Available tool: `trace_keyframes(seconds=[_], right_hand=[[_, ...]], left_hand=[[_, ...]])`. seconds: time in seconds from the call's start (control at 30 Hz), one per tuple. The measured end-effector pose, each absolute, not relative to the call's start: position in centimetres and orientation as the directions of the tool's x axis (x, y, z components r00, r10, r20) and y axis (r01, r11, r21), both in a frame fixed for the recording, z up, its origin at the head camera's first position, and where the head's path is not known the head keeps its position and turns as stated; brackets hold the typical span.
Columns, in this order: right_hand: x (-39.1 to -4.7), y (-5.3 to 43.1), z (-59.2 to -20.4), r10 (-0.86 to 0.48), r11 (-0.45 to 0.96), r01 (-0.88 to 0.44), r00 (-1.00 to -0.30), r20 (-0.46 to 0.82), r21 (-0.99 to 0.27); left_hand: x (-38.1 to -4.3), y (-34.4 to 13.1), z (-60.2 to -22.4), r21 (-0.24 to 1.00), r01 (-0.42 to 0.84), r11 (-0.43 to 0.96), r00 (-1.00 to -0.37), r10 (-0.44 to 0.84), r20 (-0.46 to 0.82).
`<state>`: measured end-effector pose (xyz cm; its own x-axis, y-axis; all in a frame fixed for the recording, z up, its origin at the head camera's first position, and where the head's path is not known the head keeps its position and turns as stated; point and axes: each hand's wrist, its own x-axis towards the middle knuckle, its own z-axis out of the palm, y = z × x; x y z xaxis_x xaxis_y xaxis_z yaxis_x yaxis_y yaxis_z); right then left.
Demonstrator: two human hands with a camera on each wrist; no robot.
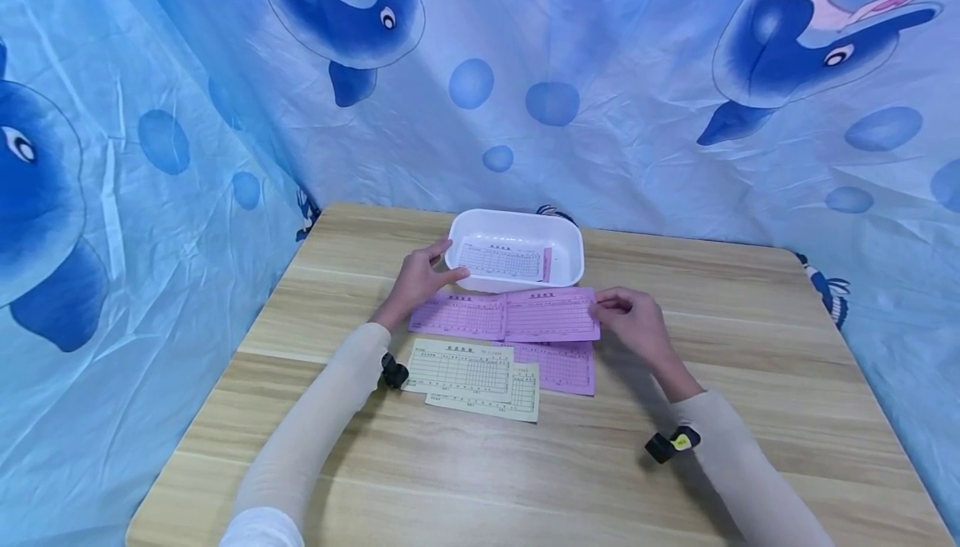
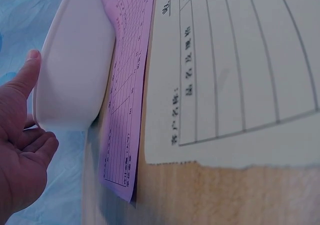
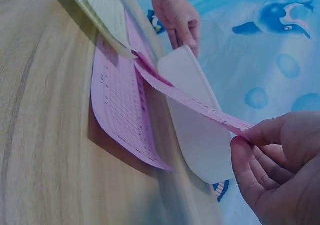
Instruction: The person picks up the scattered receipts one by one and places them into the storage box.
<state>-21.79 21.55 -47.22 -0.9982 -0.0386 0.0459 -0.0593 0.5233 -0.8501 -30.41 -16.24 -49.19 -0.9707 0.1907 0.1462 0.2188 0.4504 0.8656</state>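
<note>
In the head view my left hand [image 1: 422, 280] holds the left end of a white plastic basin [image 1: 572, 257]. Its thumb lies at the rim and its fingers curl round the outer edge in the left wrist view. My right hand [image 1: 636, 322] pinches the right edge of a pink receipt slip [image 1: 551, 315], raised off the table in the right wrist view. Another pink slip [image 1: 459, 318] lies beside it to the left, and a further pink slip [image 1: 566, 368] is partly covered below. Inside the basin rest a printed slip [image 1: 498, 262] and a narrow pink strip [image 1: 547, 264].
Two pale green receipt slips [image 1: 457, 370] overlap on the wooden table [image 1: 480, 480], nearer to me than the pink ones. Behind the table hangs a blue dolphin-print cloth [image 1: 630, 172], close to its far edge.
</note>
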Motion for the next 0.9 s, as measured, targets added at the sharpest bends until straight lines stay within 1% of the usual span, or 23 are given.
trace_keyframes(seconds=[0.2, 0.4, 0.67, 0.9], right_hand=[[-21.6, 22.5, -46.7, -0.02, 0.486, -0.02, -1.0, 0.012, -0.874], [-21.2, 23.2, -45.1, -0.016, 0.448, -0.007, -1.0, -0.001, -0.894], [-21.3, 23.7, -42.9, -0.025, 0.44, -0.045, -0.999, 0.038, -0.897], [-21.9, 23.6, -41.0, 0.002, 0.409, -0.053, -0.998, 0.059, -0.911]], left_hand=[[-30.5, -16.3, -49.2, 0.864, 0.203, 0.461, -0.974, 0.184, 0.13], [-30.5, -16.4, -49.1, 0.866, 0.197, 0.459, -0.975, 0.185, 0.123], [-30.6, -16.3, -48.9, 0.863, 0.194, 0.466, -0.976, 0.182, 0.121], [-30.6, -16.1, -48.7, 0.862, 0.2, 0.466, -0.974, 0.191, 0.123]])
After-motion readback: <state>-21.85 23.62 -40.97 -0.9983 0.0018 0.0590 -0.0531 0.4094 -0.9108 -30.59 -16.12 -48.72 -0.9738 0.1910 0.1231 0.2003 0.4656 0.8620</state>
